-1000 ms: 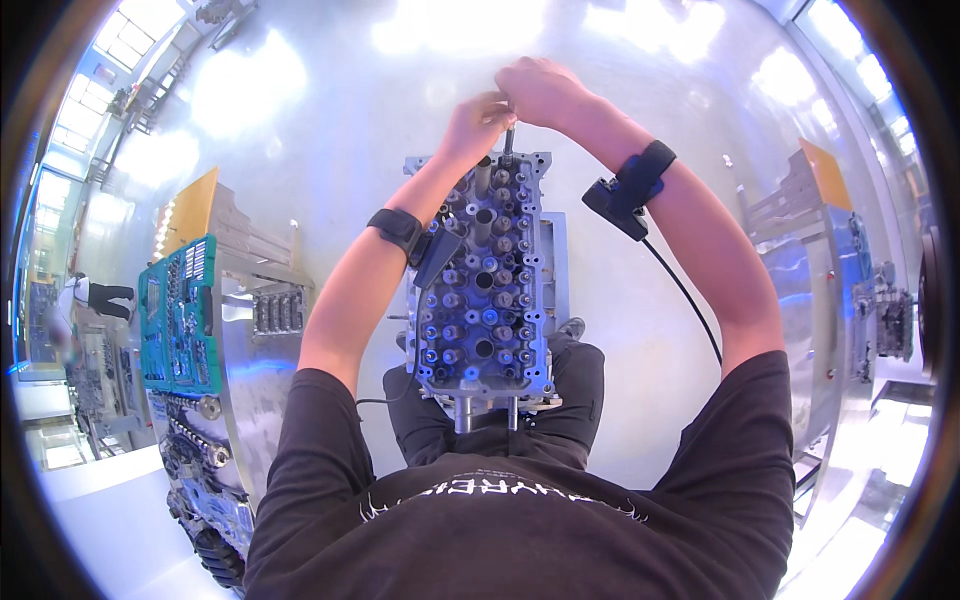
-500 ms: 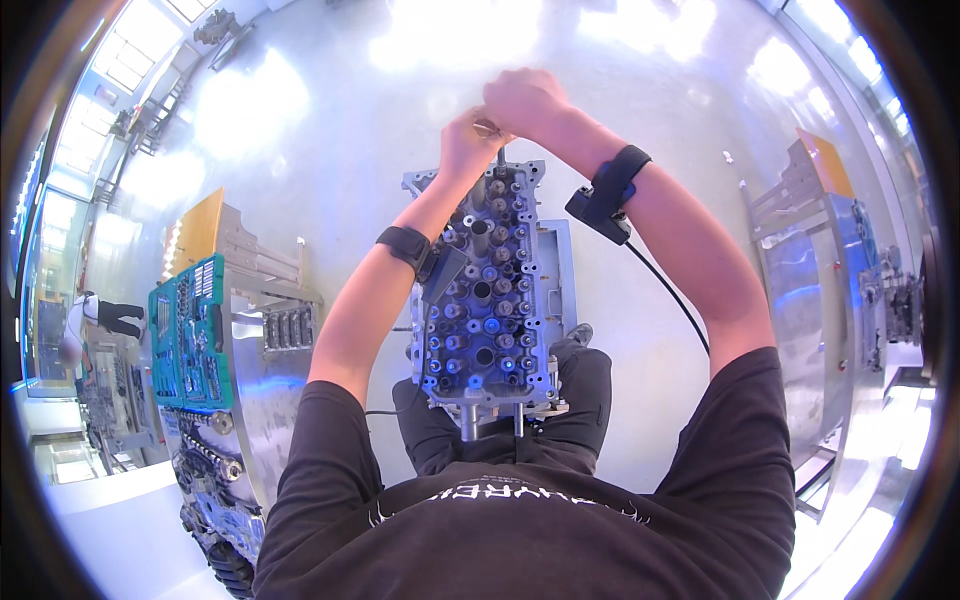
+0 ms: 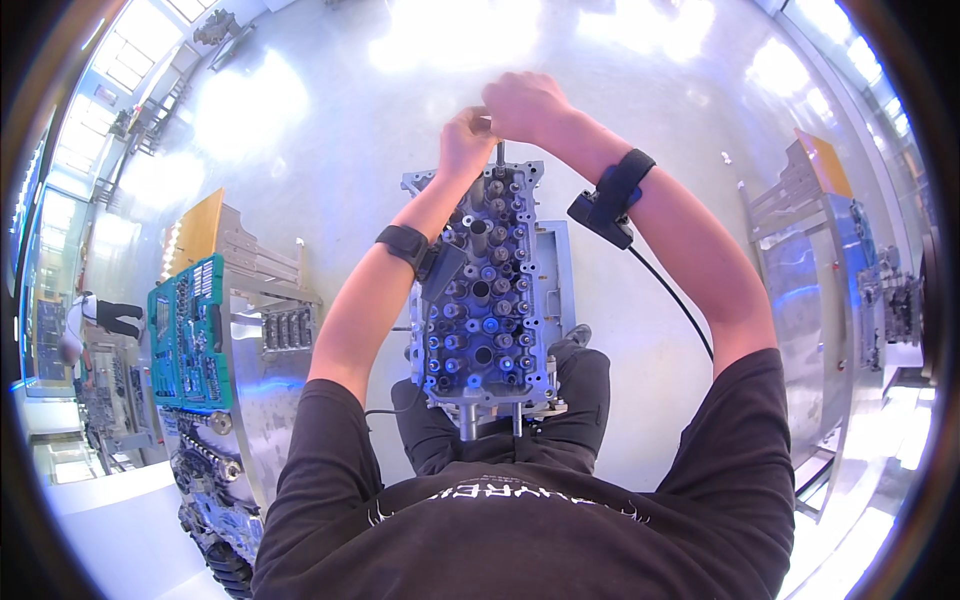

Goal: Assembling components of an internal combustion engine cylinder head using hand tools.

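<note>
A grey metal cylinder head with rows of valve springs and bolts stretches away from me, above my lap. At its far end a slim dark shaft of what looks like a socket wrench stands upright on the head. My left hand is closed around the top of this tool. Against it, higher and to the right, my right hand makes a fist on the same tool; the handle is hidden by the fingers. Black straps with small devices sit on both forearms.
A light blue-grey stand shows beside the cylinder head. On the left bench lies an opened green socket set case, with engine parts nearer me. Another bench stands right. A cable hangs from my right forearm. Another person is far left.
My right fist has lowered very slightly, and the right forearm has shifted a little to the right. Both hands stay at the tool on the far end of the cylinder head.
</note>
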Tool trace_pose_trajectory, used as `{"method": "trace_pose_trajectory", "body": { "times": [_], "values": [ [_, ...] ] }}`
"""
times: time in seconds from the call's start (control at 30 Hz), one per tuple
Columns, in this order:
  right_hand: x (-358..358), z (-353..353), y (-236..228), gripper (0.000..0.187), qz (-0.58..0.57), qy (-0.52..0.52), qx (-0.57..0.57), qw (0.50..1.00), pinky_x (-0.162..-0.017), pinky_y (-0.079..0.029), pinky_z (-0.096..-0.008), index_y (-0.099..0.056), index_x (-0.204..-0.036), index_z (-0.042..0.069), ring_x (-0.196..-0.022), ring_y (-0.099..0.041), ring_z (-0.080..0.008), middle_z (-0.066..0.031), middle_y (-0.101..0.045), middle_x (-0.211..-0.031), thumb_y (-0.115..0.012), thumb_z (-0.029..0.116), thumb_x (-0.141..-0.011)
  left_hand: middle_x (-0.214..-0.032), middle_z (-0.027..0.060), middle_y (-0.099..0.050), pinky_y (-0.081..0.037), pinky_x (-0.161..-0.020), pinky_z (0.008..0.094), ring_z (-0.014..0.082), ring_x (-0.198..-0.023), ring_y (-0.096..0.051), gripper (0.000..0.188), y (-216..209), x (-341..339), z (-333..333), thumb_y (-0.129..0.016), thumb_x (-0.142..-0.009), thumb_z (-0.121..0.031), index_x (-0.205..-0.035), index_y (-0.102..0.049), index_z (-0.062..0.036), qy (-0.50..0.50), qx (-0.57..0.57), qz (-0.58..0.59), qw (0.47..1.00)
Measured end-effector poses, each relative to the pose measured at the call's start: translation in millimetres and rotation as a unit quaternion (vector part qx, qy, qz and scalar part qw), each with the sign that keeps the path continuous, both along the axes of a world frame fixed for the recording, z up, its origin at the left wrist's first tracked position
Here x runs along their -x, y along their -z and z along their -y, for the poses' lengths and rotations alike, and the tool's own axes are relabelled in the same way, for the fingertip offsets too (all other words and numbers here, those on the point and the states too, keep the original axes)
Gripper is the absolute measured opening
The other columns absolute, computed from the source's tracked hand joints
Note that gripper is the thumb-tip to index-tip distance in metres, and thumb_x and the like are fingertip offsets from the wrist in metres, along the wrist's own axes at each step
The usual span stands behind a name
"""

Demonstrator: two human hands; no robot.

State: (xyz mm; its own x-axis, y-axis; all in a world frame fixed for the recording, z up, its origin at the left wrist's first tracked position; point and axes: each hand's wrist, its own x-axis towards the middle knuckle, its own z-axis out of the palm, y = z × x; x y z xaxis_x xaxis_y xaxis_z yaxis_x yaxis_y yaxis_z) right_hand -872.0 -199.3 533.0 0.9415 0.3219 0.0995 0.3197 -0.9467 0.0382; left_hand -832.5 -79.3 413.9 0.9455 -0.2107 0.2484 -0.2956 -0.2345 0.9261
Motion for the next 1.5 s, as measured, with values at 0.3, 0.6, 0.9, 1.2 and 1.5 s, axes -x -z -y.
{"method": "trace_pose_trajectory", "body": {
  "times": [0.3, 0.6, 0.9, 1.2, 1.5],
  "values": [
    [-8, 0, 11, 0.018, 0.021, -0.034, 0.011, 0.999, -0.074, -0.055, -0.0402, -0.070, -0.088, 0.006, -0.087, -0.068, -0.0307, -0.0125, -0.070, -0.089, -0.070, 0.015, -0.074, -0.103, 0.0164, -0.069, -0.050, -0.085, 0.0310, 0.0203, -0.096, -0.066, 0.026, 10, -6, -6, -0.058, -0.088, -0.002, -0.112, -0.059, 0.0071, 0.090, 0.082, -0.005, 0.993],
    [-6, -2, 8, 0.022, -0.007, 0.043, 0.023, 0.999, -0.073, -0.056, -0.0384, -0.071, -0.090, 0.007, -0.086, -0.069, -0.0294, -0.0135, -0.071, -0.089, -0.069, 0.016, -0.071, -0.102, 0.0152, -0.070, -0.050, -0.085, 0.0328, 0.0209, -0.096, -0.066, 0.025, -3, 11, 4, -0.057, -0.091, -0.006, -0.113, -0.060, 0.0052, 0.084, 0.021, -0.003, 0.996],
    [-4, -17, 19, 0.021, -0.002, 0.072, 0.048, 0.996, -0.075, -0.056, -0.0373, -0.073, -0.097, 0.012, -0.093, -0.069, -0.0260, -0.0093, -0.072, -0.099, -0.066, 0.017, -0.077, -0.092, 0.0209, -0.069, -0.050, -0.082, 0.0410, 0.0348, -0.093, -0.066, 0.021, 9, -1, 3, -0.053, -0.088, -0.011, -0.095, -0.072, -0.0074, 0.036, -0.186, 0.053, 0.980],
    [-17, -22, 40, 0.021, 0.077, 0.045, 0.015, 0.996, -0.079, -0.055, -0.0371, -0.075, -0.093, 0.010, -0.094, -0.069, -0.0261, -0.0119, -0.072, -0.096, -0.065, 0.020, -0.077, -0.076, 0.0236, -0.066, -0.050, -0.065, 0.0451, 0.0356, -0.076, -0.068, 0.016, 42, -26, 0, -0.059, -0.083, -0.010, -0.086, -0.068, 0.0016, 0.016, -0.118, 0.037, 0.992],
    [-14, -28, 40, 0.017, 0.065, 0.070, 0.050, 0.994, -0.078, -0.056, -0.0376, -0.075, -0.090, 0.008, -0.088, -0.070, -0.0284, -0.0140, -0.072, -0.091, -0.064, 0.014, -0.077, -0.076, 0.0236, -0.066, -0.049, -0.068, 0.0463, 0.0396, -0.078, -0.066, 0.023, 41, -10, 9, -0.057, -0.085, -0.020, -0.083, -0.068, 0.0000, -0.016, -0.119, 0.049, 0.992]
  ]
}}
